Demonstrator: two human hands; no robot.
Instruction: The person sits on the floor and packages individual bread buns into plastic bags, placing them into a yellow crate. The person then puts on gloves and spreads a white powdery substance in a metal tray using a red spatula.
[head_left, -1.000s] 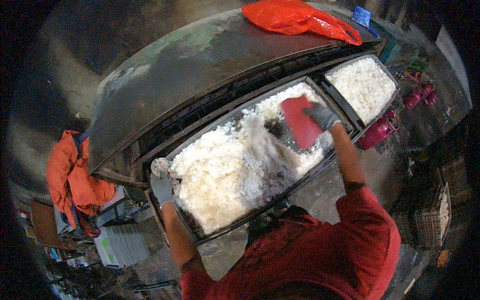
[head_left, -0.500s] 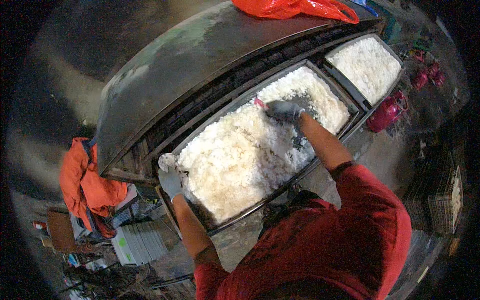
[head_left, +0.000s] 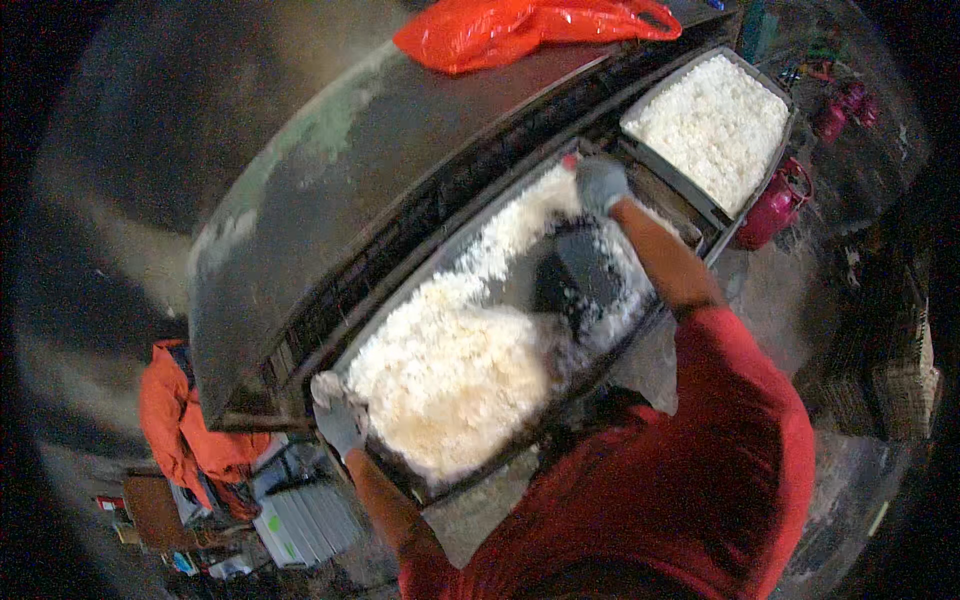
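Observation:
A long dark metal tray (head_left: 540, 285) holds a heap of white, crumbly, rice-like stuff (head_left: 450, 375). It is piled in the left half, with a strip along the far side. Dark tray bottom shows on the right. My right hand (head_left: 602, 185), in a grey glove, is closed at the far right end of the tray. From it sticks the red end (head_left: 569, 161) of a tool whose rest is hidden. My left hand (head_left: 341, 420), in a light grey glove, is closed over the rim at the tray's left end.
Beyond the tray rises a big dark curved lid (head_left: 320, 190) with a red plastic bag (head_left: 480, 35) on top. A second filled tray (head_left: 628, 122) adjoins at the right, near a magenta gas cylinder (head_left: 775, 208). Orange cloth (head_left: 170, 410) hangs at the left.
My right hand has moved far and right, to the tray's end. Much more dark tray bottom shows, and the white stuff is heaped leftward. My left hand stays on the rim; the view has shifted.

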